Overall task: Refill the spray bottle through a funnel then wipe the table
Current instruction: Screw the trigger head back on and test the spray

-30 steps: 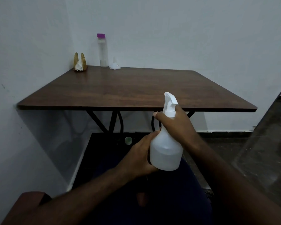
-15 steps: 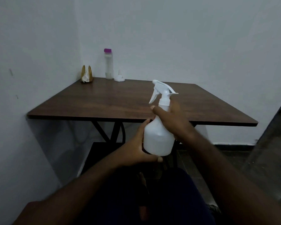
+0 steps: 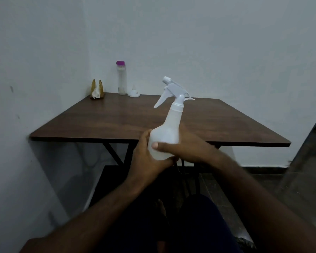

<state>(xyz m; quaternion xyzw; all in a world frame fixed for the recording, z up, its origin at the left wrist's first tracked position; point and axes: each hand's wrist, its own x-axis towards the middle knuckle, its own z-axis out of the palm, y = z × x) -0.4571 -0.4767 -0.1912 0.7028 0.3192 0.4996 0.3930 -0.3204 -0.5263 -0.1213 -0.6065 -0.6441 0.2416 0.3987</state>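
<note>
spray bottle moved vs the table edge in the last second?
Yes. The spray bottle, held in both hands, has risen: its trigger head now sits well above the table front edge, where earlier it only just reached it.

We see a dim, bluish, soft frame: lower centre sinks into near black, forearms smear slightly, and wide-angle edges bend.

Dark wood counter (image 3: 117,117). Far left corner: napkin holder (image 3: 97,89), purple-capped bottle (image 3: 121,78) upright, white funnel (image 3: 134,92) inverted just beside it.
</note>
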